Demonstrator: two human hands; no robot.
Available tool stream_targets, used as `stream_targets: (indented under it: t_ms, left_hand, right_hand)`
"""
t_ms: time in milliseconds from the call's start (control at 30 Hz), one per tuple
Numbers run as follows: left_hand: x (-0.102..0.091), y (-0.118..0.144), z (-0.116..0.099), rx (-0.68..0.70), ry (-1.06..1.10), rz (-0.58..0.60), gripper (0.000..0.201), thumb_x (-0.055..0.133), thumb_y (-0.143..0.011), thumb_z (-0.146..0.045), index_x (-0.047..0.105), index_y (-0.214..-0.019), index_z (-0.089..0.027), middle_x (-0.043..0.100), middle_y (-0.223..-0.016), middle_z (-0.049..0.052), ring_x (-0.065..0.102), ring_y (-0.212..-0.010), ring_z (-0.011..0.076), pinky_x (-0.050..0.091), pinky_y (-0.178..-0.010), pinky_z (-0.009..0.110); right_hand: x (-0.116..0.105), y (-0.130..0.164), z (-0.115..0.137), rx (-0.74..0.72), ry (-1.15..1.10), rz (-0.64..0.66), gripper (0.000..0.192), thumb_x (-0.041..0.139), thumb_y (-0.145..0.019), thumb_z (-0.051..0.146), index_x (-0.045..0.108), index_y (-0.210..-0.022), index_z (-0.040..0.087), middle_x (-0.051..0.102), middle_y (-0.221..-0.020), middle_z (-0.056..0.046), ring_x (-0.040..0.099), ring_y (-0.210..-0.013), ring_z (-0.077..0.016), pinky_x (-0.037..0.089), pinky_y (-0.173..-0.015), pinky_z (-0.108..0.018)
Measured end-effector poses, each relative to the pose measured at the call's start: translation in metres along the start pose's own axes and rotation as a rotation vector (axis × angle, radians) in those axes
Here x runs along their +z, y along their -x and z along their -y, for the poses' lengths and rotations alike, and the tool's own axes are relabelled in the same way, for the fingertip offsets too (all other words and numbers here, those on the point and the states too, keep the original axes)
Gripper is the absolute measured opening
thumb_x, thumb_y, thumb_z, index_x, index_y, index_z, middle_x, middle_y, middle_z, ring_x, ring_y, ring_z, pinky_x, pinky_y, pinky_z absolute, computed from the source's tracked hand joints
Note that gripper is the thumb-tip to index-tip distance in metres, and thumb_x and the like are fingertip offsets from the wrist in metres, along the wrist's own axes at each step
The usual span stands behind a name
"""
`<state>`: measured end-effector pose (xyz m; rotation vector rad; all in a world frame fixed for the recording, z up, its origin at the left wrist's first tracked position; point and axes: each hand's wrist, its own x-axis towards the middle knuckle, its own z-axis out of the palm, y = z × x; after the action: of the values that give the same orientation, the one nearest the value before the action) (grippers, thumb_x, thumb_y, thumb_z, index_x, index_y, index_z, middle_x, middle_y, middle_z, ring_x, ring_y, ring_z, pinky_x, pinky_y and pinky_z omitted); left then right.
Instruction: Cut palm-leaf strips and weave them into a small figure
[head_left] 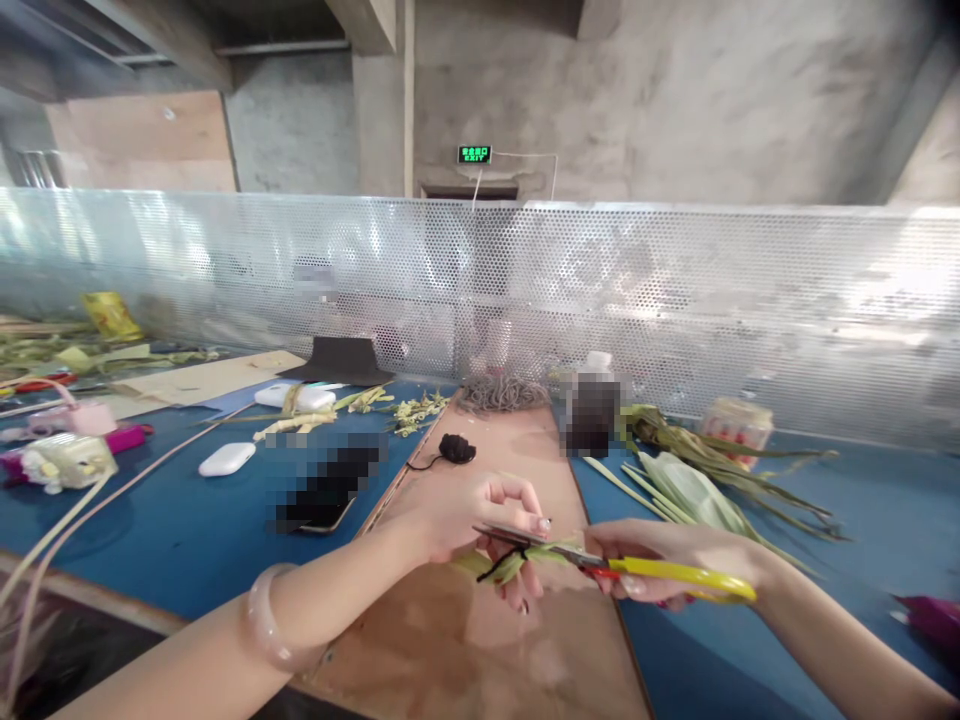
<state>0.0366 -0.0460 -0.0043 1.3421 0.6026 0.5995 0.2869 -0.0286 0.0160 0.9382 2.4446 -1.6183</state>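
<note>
The left hand (465, 515) pinches a small green leaf bundle (510, 565) between thumb and fingers (525, 495), which are curled closed around it; the bundle sits just under the fingertips and pokes out below them. A black thread (499, 568) wraps the bundle and hangs in a short loop just beneath the fingers. The right hand (667, 565) is closed through the yellow handles of a pair of scissors (637, 568), with the blades reaching leftward to the bundle and meeting the left fingertips; the blades look nearly closed, and whether they touch the thread cannot be told.

The bundle is pale green to yellowish, made of narrow folded leaf strips, short and compact.

Both hands hover over a brown board (480, 640) that runs away from the fingers, laid on the blue worktop (187, 540). Beyond the left fingers lies a small black clump of thread (456, 448) on the board. Beyond the right hand, a heap of long green leaves (697, 480) spreads over the worktop. Left of the left hand sit a white case (226, 459) and a blurred dark object (330, 485). A perforated metal screen (675, 290) closes the far edge. The board below the hands is bare.
</note>
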Motion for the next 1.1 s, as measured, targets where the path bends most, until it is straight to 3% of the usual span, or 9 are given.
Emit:
stream_targets:
  t_ms: [167,400,733,1100]
  left_hand:
    - [-0.001,0.001,-0.001,-0.021,-0.003,0.018,0.022,0.065,-0.075,-0.032,0.051,-0.077,-0.016,0.066,-0.055,0.005,0.061,-0.044,0.0159,0.032,-0.038,0.016]
    - [-0.002,0.002,-0.003,-0.029,-0.022,0.037,0.020,0.063,-0.077,-0.033,0.052,-0.078,-0.016,0.067,-0.057,0.005,0.061,-0.044,0.0146,0.031,-0.037,0.016]
    - [-0.003,0.001,-0.001,-0.012,-0.036,0.030,0.021,0.063,-0.078,-0.034,0.051,-0.079,-0.016,0.066,-0.056,0.005,0.060,-0.043,0.0137,0.029,-0.037,0.016]
    - [-0.004,0.001,-0.001,-0.026,-0.034,0.029,0.021,0.063,-0.077,-0.034,0.051,-0.079,-0.016,0.065,-0.055,0.004,0.060,-0.042,0.0137,0.028,-0.036,0.017]
  right_hand:
    - [0.000,0.000,0.002,0.008,0.003,-0.017,0.048,0.058,-0.073,0.061,0.046,-0.092,0.018,0.039,-0.073,0.003,0.032,-0.055,-0.0039,0.024,-0.041,-0.013]
    - [-0.002,-0.002,0.000,-0.025,0.000,0.007,0.047,0.060,-0.072,0.060,0.044,-0.086,0.018,0.038,-0.070,0.004,0.035,-0.053,-0.0037,0.025,-0.039,-0.012]
    - [0.001,0.001,0.006,0.010,-0.016,-0.054,0.049,0.059,-0.069,0.064,0.044,-0.080,0.019,0.036,-0.065,0.004,0.032,-0.051,-0.0041,0.021,-0.038,-0.015]
    - [0.003,0.004,0.012,0.039,0.015,-0.034,0.048,0.056,-0.072,0.065,0.046,-0.087,0.020,0.037,-0.071,0.003,0.033,-0.057,-0.0053,0.025,-0.043,-0.015]
